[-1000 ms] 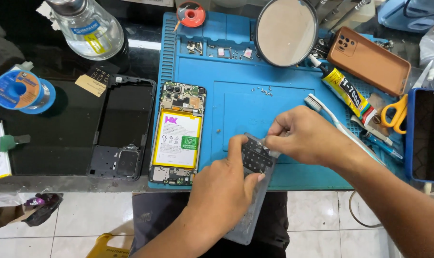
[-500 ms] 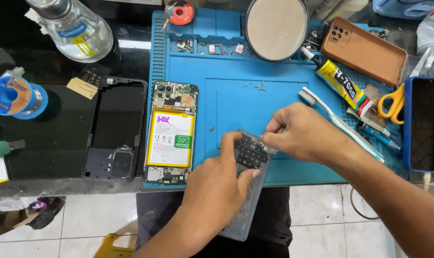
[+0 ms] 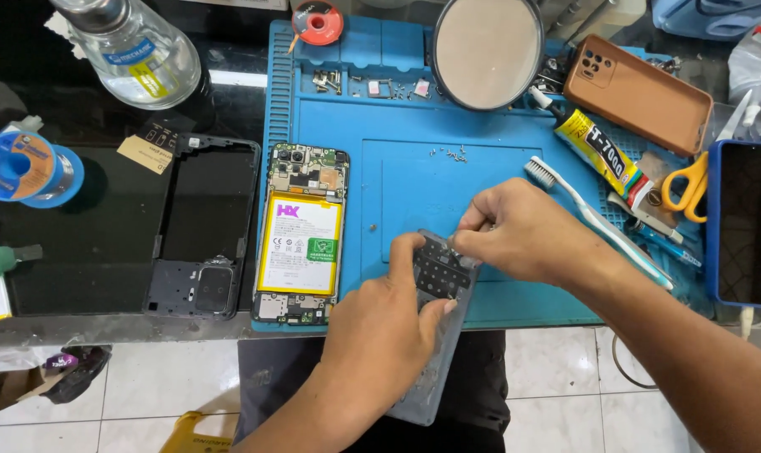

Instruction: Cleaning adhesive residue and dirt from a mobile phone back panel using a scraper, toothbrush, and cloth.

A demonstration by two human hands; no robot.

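Both hands meet at the near edge of the blue repair mat [image 3: 514, 210]. The left hand [image 3: 389, 335] is closed around a clear plastic sleeve [image 3: 435, 369] that hangs off the tabletop edge, thumb pressing a dark perforated part [image 3: 437, 270] at its mouth. The right hand [image 3: 523, 231] pinches the sleeve's top edge, fingers curled tight; whether the part is half in or half out, I cannot tell.

The opened phone [image 3: 301, 233] lies flat to the left, battery and boards bare, its back frame [image 3: 200, 226] already off and set beside it on the dark tabletop. Loose screws [image 3: 451, 153] sit on the mat, so reassembly looks not yet done.

Near the right hand lie a toothbrush [image 3: 598, 218], a glue tube [image 3: 594, 147] and orange scissors [image 3: 690, 180]; a round mirror [image 3: 488, 52] stands behind. Nothing blocks the hands.
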